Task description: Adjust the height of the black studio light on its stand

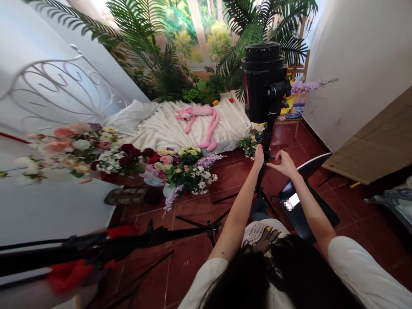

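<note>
At the pole of a black light stand (pixel 267 139), the left hand (pixel 258 156) rises with its fingers bunched, though whether they grip the pole cannot be told. The right hand (pixel 285 164) sits just to the right of the pole, thumb and fingers curved apart around nothing visible. Farther left, bunched flowers (pixel 189 171) lie on the red tile floor (pixel 231 180); beyond them, a pink plush panther (pixel 199 126) sprawls on white cloth (pixel 167 128) before palm fronds (pixel 257 56).
</note>
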`<state>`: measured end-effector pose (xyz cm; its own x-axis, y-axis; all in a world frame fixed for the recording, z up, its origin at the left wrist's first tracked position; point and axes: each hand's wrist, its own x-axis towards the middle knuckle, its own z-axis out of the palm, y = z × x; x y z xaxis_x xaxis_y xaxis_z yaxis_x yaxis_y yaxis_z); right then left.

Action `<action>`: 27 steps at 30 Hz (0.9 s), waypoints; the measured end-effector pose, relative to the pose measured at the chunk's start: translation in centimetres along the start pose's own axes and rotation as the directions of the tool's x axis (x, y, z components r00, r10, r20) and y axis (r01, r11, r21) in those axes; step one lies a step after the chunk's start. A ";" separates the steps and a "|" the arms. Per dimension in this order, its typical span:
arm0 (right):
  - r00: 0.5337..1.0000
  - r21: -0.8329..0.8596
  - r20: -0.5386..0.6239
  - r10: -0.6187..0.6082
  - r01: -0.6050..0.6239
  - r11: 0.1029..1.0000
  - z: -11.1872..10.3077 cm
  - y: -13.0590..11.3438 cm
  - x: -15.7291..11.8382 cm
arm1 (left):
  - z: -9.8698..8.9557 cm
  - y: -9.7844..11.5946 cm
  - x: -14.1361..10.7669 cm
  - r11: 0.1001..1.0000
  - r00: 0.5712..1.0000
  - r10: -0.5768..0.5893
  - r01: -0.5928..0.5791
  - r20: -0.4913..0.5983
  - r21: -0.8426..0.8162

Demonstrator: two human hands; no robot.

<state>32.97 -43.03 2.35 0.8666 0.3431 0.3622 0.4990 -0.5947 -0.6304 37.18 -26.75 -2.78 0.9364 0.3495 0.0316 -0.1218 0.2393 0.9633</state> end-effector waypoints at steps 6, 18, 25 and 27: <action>0.991 0.058 0.019 0.129 -0.130 0.990 1.4 -0.5 -0.7 | -0.1 0.3 -0.3 1.000 1.000 -0.010 0.010 0.024 0.026; 0.797 0.856 0.490 0.354 -0.517 -0.021 4.7 -3.8 -0.5 | -0.1 0.4 -0.1 0.997 1.000 0.007 -0.006 -0.022 0.076; 0.761 0.751 0.379 0.527 -0.585 0.306 3.4 -2.8 -1.1 | -0.2 -0.3 0.0 0.998 1.000 0.013 -0.015 0.020 0.059; 0.845 0.682 0.116 0.521 -0.449 0.577 3.1 -2.5 -1.2 | -0.2 -0.5 0.0 0.999 1.000 0.006 -0.008 0.023 0.054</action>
<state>30.73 -39.66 1.34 0.9927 0.0644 -0.1021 -0.1022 -0.0015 -0.9948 37.21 -26.67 -3.29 0.9429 0.3303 0.0440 -0.1112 0.1875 0.9760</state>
